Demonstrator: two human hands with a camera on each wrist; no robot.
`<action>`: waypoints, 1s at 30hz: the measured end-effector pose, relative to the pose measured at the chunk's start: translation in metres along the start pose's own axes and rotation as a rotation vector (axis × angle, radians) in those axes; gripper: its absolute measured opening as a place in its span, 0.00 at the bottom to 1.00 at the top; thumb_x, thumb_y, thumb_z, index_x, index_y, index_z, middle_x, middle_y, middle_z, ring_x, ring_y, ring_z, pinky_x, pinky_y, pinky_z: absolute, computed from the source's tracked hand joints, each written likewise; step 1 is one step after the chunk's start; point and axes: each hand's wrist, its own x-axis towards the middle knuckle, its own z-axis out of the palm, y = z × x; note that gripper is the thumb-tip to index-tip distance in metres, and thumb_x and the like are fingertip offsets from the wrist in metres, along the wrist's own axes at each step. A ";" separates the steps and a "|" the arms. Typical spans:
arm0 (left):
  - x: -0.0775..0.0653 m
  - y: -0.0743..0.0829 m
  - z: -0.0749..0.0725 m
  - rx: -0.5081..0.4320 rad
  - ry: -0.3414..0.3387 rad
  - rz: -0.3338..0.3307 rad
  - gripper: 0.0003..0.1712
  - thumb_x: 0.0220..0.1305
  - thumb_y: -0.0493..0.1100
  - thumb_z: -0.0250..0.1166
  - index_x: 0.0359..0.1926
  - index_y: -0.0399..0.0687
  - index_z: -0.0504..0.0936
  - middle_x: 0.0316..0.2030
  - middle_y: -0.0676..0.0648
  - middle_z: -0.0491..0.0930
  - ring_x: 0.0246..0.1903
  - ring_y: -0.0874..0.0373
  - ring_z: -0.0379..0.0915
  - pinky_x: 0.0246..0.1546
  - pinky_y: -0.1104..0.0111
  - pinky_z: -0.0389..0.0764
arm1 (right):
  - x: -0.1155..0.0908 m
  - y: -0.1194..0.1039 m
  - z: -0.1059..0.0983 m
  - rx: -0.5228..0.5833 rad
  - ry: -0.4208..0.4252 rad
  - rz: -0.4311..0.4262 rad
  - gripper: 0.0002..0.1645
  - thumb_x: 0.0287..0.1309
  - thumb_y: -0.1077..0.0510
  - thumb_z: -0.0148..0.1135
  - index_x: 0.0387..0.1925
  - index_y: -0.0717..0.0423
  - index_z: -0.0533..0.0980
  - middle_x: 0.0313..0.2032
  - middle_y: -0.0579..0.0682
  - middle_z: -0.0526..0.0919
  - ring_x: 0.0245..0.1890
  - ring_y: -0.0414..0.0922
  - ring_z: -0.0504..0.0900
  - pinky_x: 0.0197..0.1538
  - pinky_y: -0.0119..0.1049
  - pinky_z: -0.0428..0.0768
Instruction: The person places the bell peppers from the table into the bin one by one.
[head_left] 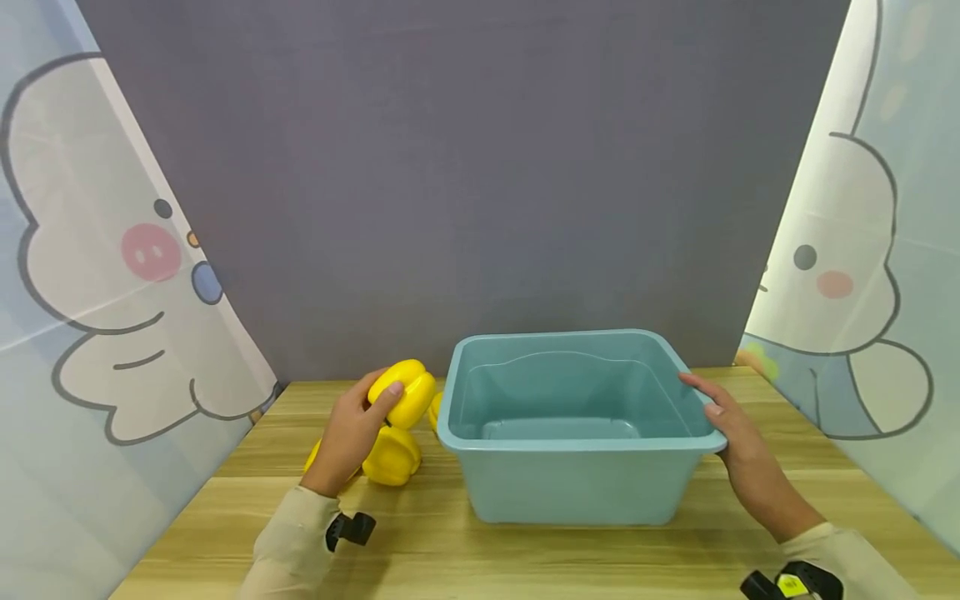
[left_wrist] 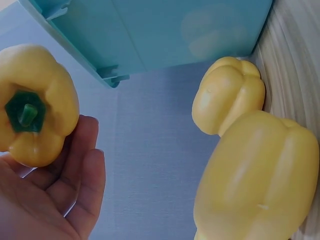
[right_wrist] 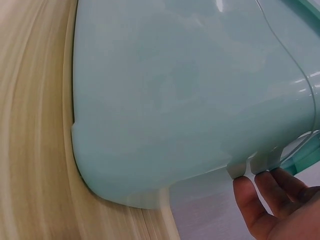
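My left hand (head_left: pixel 347 435) grips a yellow bell pepper (head_left: pixel 405 394), raised above the table just left of a blue-green plastic tub (head_left: pixel 570 483). In the left wrist view that bell pepper (left_wrist: pixel 42 75) shows its green stem toward the camera. Beneath the hand lies another yellow bell pepper (head_left: pixel 392 458). One more pepper (head_left: pixel 435 410) peeks out beside the tub's left wall, and a further one (head_left: pixel 312 454) is mostly hidden by the wrist. My right hand (head_left: pixel 738 437) holds the tub's right rim, fingertips (right_wrist: pixel 242 186) against its outer wall below the lip. The visible inside of the tub holds nothing.
The tub stands upright on a wood-grain table (head_left: pixel 420 550). A plain grey panel (head_left: pixel 487 183) rises behind the table. Cartoon-printed curtains (head_left: pixel 97 250) hang at both sides. Each wrist carries a black strapped device (head_left: pixel 350 529).
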 end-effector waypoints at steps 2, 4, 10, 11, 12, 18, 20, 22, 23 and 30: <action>0.001 0.000 0.000 0.004 -0.006 0.008 0.28 0.74 0.61 0.56 0.65 0.51 0.76 0.48 0.45 0.81 0.40 0.52 0.77 0.44 0.62 0.79 | 0.000 0.000 -0.001 0.005 0.001 -0.001 0.28 0.80 0.55 0.30 0.76 0.51 0.59 0.67 0.38 0.60 0.55 0.39 0.69 0.46 0.27 0.72; 0.002 0.000 0.000 0.014 -0.008 0.011 0.28 0.74 0.60 0.56 0.65 0.51 0.76 0.48 0.45 0.81 0.40 0.52 0.76 0.44 0.61 0.79 | -0.001 0.000 -0.001 0.001 0.002 -0.003 0.28 0.80 0.55 0.30 0.76 0.52 0.59 0.67 0.38 0.60 0.56 0.39 0.69 0.46 0.27 0.72; 0.003 0.000 0.001 0.038 -0.029 -0.001 0.30 0.73 0.63 0.56 0.66 0.51 0.75 0.50 0.46 0.80 0.42 0.52 0.76 0.48 0.58 0.78 | -0.002 0.000 -0.002 -0.013 0.003 -0.002 0.29 0.80 0.55 0.29 0.76 0.51 0.59 0.68 0.38 0.60 0.56 0.39 0.68 0.47 0.27 0.72; 0.004 0.000 0.001 0.040 -0.032 -0.002 0.30 0.73 0.63 0.56 0.66 0.51 0.75 0.51 0.46 0.80 0.43 0.52 0.76 0.48 0.58 0.78 | -0.002 0.000 -0.002 -0.016 0.003 -0.002 0.29 0.80 0.55 0.29 0.76 0.51 0.58 0.68 0.39 0.60 0.56 0.40 0.68 0.47 0.27 0.72; 0.004 0.000 0.002 0.042 -0.037 -0.004 0.30 0.73 0.64 0.56 0.66 0.52 0.75 0.52 0.47 0.80 0.44 0.53 0.76 0.49 0.57 0.77 | -0.002 0.000 -0.002 -0.017 0.002 -0.002 0.29 0.80 0.55 0.29 0.76 0.51 0.58 0.68 0.39 0.59 0.56 0.40 0.68 0.47 0.27 0.72; 0.004 0.002 0.002 0.054 -0.050 0.002 0.30 0.72 0.62 0.57 0.66 0.52 0.76 0.53 0.46 0.80 0.44 0.53 0.77 0.48 0.57 0.77 | -0.003 -0.002 0.000 -0.030 0.000 0.009 0.29 0.80 0.54 0.28 0.76 0.52 0.57 0.70 0.40 0.58 0.58 0.40 0.66 0.48 0.26 0.71; 0.005 0.003 0.002 0.062 -0.054 0.003 0.30 0.73 0.63 0.57 0.66 0.52 0.75 0.53 0.46 0.80 0.44 0.53 0.76 0.48 0.58 0.77 | -0.003 -0.003 0.000 -0.041 0.000 0.014 0.29 0.80 0.53 0.28 0.77 0.52 0.57 0.70 0.40 0.58 0.58 0.40 0.66 0.48 0.26 0.71; 0.006 0.003 0.002 0.067 -0.053 0.002 0.30 0.72 0.63 0.57 0.66 0.53 0.75 0.53 0.46 0.80 0.44 0.53 0.76 0.48 0.57 0.77 | -0.002 -0.003 0.001 -0.040 0.001 0.013 0.29 0.80 0.53 0.28 0.77 0.52 0.56 0.70 0.40 0.58 0.58 0.41 0.66 0.48 0.26 0.71; 0.007 0.003 0.001 0.071 -0.050 0.005 0.31 0.72 0.63 0.57 0.66 0.52 0.75 0.53 0.46 0.80 0.44 0.53 0.76 0.48 0.57 0.77 | -0.002 -0.004 0.001 -0.039 0.001 0.010 0.30 0.80 0.53 0.28 0.77 0.52 0.56 0.70 0.41 0.58 0.58 0.41 0.66 0.49 0.26 0.71; 0.011 0.006 0.001 0.104 -0.043 0.006 0.33 0.71 0.67 0.56 0.67 0.54 0.74 0.52 0.47 0.80 0.42 0.52 0.76 0.44 0.59 0.78 | -0.002 -0.003 0.002 -0.035 0.005 0.005 0.29 0.80 0.54 0.28 0.76 0.52 0.57 0.70 0.41 0.58 0.58 0.41 0.67 0.48 0.26 0.71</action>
